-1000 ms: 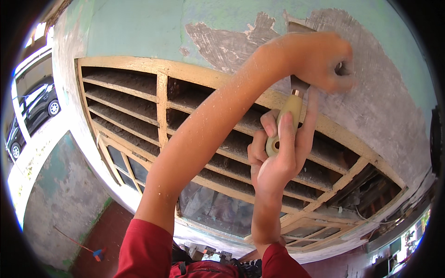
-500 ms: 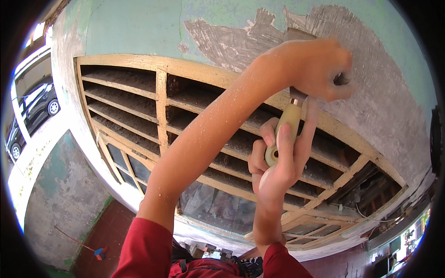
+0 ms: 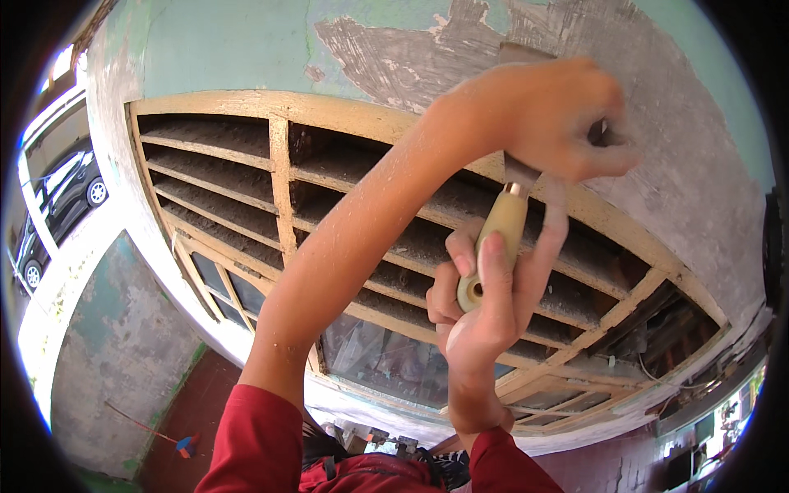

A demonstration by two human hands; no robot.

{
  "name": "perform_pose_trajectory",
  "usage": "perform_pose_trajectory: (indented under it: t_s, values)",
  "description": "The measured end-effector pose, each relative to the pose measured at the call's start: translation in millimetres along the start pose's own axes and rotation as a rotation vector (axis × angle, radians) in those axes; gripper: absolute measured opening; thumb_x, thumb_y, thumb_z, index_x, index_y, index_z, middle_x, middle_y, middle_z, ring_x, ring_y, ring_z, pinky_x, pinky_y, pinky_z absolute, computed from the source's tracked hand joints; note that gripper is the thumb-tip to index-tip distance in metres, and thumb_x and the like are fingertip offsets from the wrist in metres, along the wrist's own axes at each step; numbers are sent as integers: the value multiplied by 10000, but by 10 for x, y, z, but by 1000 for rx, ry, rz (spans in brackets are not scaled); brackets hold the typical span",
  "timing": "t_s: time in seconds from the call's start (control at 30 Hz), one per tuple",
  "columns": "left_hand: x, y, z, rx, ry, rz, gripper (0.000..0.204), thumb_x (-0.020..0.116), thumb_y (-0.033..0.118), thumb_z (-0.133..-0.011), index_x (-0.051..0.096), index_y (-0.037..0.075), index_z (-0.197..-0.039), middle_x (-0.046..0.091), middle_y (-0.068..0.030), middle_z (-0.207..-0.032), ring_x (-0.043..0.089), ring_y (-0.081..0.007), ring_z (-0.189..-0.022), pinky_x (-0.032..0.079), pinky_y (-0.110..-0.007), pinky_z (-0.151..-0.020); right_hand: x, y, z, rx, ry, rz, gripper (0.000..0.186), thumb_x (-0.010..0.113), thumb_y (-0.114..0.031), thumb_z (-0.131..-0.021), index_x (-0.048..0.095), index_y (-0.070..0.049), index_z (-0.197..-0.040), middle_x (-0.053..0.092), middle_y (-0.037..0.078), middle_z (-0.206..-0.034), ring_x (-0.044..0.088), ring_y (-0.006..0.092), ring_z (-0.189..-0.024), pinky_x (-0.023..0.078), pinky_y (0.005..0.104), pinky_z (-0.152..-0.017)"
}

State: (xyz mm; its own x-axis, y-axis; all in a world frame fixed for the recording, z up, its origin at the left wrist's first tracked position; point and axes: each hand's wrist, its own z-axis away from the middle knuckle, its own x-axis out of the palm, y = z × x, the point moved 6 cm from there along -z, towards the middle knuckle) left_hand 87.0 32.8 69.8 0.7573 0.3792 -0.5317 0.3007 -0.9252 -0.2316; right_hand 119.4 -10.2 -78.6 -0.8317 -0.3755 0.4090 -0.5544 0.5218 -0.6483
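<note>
My right hand [image 3: 485, 308] is wrapped round the pale yellow handle of a putty knife [image 3: 507, 220], with its index finger stretched up alongside. The metal blade points up at the wall [image 3: 386, 62]; its far end shows above my left wrist. My left arm crosses in front of the blade and hides its middle. Fingers curled into a loop, my left hand [image 3: 567, 119] is closed before the bare grey patch. Whether anything is inside it, or whether it touches the blade, I cannot tell. Green paint surrounds the grey, scratched plaster.
Below the wall patch runs a cream wooden frame [image 3: 279, 177] with dusty slats and window panes [image 3: 382, 357]. A low weathered wall [image 3: 123, 320] stands at the left, with a blue-and-red object [image 3: 186, 447] near it. A dark car [image 3: 62, 197] is parked outside.
The putty knife's handle and my right hand have shifted slightly down and left. My left hand stays closed in front of the blade. The whole view has shifted a little.
</note>
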Motion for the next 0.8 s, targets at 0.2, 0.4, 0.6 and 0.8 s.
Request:
perform_pose_trajectory:
  t_s: [0.2,0.4,0.6,0.8]
  values:
    - [-92,-86,-135,-50,20,-49,361,624,307,-863,675,-19,-716,622,-171,-587,617,-320,-525,517,-407,-546,76,19,-55,2,-41,-102,377,483,-121,-1018,367,-141,-1377,526,36,-816,403,25,-620,261,158,-397]
    - [-119,-63,-77,-30,67,78,321,645,326,-855,726,18,-817,674,-124,-634,670,-275,-575,552,-382,-581,131,16,-47,-103,-107,-101,189,458,-65,-1005,620,14,-951,529,35,-782,390,21,-620,247,170,-388]
    - [-11,-66,-28,-22,-59,63,299,662,319,-836,742,41,-909,712,-130,-721,684,-278,-607,562,-382,-608,116,104,-35,-154,-138,-80,201,452,-49,-995,629,24,-937,513,41,-754,371,31,-479,230,192,-376]
    - [-81,-92,-92,13,84,-7,272,666,294,-824,746,47,-904,712,-130,-703,693,-291,-621,567,-391,-614,116,18,-152,-124,-155,-131,185,457,-23,-976,623,21,-908,491,37,-720,375,44,-400,225,217,-363]
